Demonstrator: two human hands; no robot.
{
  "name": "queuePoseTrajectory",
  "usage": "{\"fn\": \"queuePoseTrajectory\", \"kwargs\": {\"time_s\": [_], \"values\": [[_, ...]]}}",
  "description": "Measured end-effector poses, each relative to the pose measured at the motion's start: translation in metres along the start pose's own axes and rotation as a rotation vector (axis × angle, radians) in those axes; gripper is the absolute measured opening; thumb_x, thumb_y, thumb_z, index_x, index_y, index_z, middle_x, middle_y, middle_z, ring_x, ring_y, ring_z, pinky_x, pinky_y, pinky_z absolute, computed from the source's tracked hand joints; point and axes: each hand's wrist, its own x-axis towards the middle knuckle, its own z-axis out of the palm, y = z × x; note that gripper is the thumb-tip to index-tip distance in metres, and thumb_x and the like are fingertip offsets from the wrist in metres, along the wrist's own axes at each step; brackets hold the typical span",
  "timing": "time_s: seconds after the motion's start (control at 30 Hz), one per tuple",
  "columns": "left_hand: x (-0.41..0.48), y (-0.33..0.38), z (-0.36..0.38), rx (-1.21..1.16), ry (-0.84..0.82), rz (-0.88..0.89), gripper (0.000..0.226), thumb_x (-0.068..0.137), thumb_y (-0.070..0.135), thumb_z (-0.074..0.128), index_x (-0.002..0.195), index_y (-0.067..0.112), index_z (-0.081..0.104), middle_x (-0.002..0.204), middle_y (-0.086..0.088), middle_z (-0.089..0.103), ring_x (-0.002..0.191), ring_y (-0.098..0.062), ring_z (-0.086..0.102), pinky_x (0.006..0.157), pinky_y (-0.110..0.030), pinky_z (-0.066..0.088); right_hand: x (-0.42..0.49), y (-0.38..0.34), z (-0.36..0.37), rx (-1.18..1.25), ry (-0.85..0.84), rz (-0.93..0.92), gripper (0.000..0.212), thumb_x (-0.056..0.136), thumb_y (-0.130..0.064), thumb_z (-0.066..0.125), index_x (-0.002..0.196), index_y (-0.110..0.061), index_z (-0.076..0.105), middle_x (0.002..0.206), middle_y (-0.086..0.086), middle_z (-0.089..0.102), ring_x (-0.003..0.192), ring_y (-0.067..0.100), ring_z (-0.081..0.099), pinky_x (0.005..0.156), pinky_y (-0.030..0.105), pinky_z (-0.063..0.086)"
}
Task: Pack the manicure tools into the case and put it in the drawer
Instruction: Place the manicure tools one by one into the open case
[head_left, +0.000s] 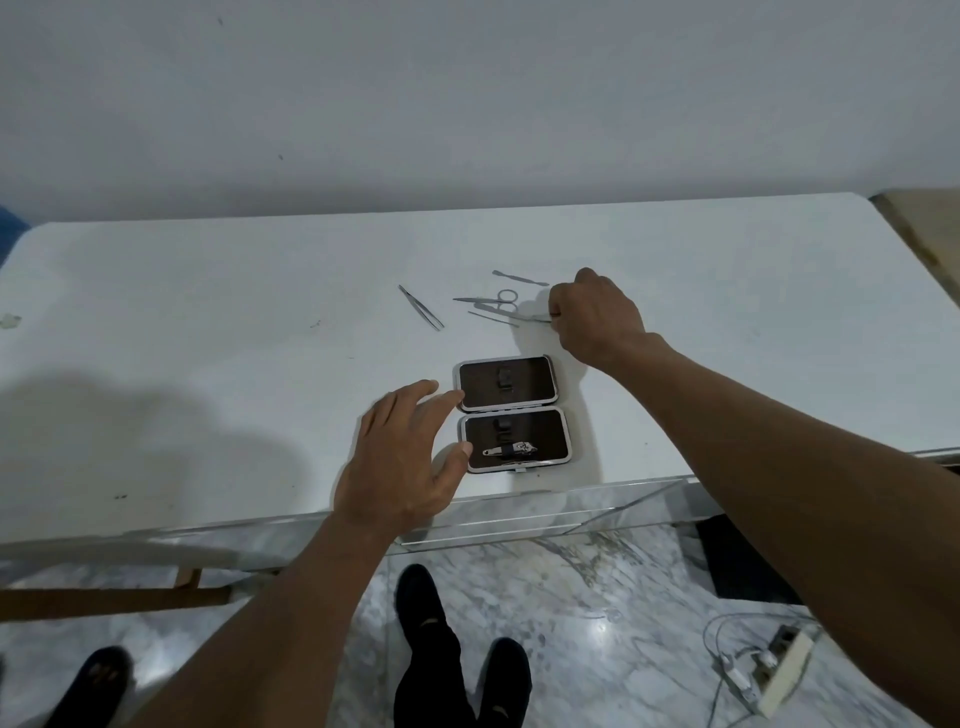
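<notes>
The manicure case (511, 413) lies wide open on the white table (208, 312) near its front edge, dark lining up, with a nail clipper (511, 450) strapped in the near half. My left hand (402, 462) rests open against the case's left side, fingertips touching both halves. Beyond the case, my right hand (592, 317) pinches one end of a thin metal tool (524, 315) that lies low over the table. Loose around it are small scissors (493, 300), a slim pusher (519, 279), another thin tool (491, 318) and tweezers (422, 307).
A clear acrylic drawer (545, 512) stands pulled out under the table's front edge, below the case. On the marble floor are my dark shoes (421, 597) and, at the right, a power strip with cables (774, 670). A white wall stands behind the table.
</notes>
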Motion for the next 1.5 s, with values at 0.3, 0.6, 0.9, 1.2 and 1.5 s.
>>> {"fn": "queuePoseTrajectory", "kwargs": {"time_s": [0.3,0.6,0.9,1.2,1.5], "values": [[0.0,0.001,0.0,0.008,-0.004,-0.001,0.055,0.086,0.049,0.045,0.135,0.024,0.05,0.139,-0.004,0.05,0.129,-0.024,0.043,0.105,-0.045,0.036,-0.028,0.001,-0.002,0.06,0.007,0.03,0.018,0.086,-0.006,0.049,0.103,-0.006,0.053,0.094,0.015,0.06,0.077,0.033,0.05,0.065,0.035,0.041],[0.0,0.0,0.001,0.019,-0.01,-0.015,0.055,0.087,0.048,0.046,0.136,0.025,0.049,0.14,-0.005,0.049,0.13,-0.024,0.042,0.106,-0.044,0.035,-0.066,-0.008,-0.011,0.487,0.019,-0.02,0.02,0.078,-0.006,0.067,0.095,-0.015,0.06,0.087,0.005,0.07,0.075,0.026,0.06,0.069,0.027,0.042],[0.0,0.002,0.001,0.006,-0.015,-0.021,0.056,0.087,0.05,0.044,0.137,0.026,0.048,0.14,-0.005,0.049,0.13,-0.025,0.043,0.107,-0.046,0.037,-0.107,-0.015,0.0,0.425,-0.068,-0.092,0.018,0.084,-0.008,0.066,0.1,-0.012,0.073,0.1,0.01,0.074,0.091,0.027,0.067,0.083,0.032,0.053],[0.0,-0.001,0.003,0.014,-0.006,-0.013,0.055,0.087,0.049,0.046,0.136,0.025,0.049,0.139,-0.004,0.049,0.13,-0.024,0.043,0.107,-0.044,0.037,-0.112,-0.016,-0.004,0.361,-0.101,-0.138,0.029,0.083,-0.002,0.061,0.109,-0.012,0.071,0.104,0.009,0.073,0.097,0.029,0.065,0.086,0.034,0.051],[0.0,0.0,0.002,-0.003,-0.007,-0.014,0.055,0.086,0.048,0.046,0.136,0.026,0.048,0.139,-0.004,0.049,0.13,-0.024,0.043,0.106,-0.045,0.038,-0.109,-0.03,0.003,0.41,-0.106,-0.141,0.017,0.083,-0.006,0.067,0.099,-0.011,0.072,0.094,0.01,0.073,0.088,0.028,0.067,0.077,0.03,0.052]]}}
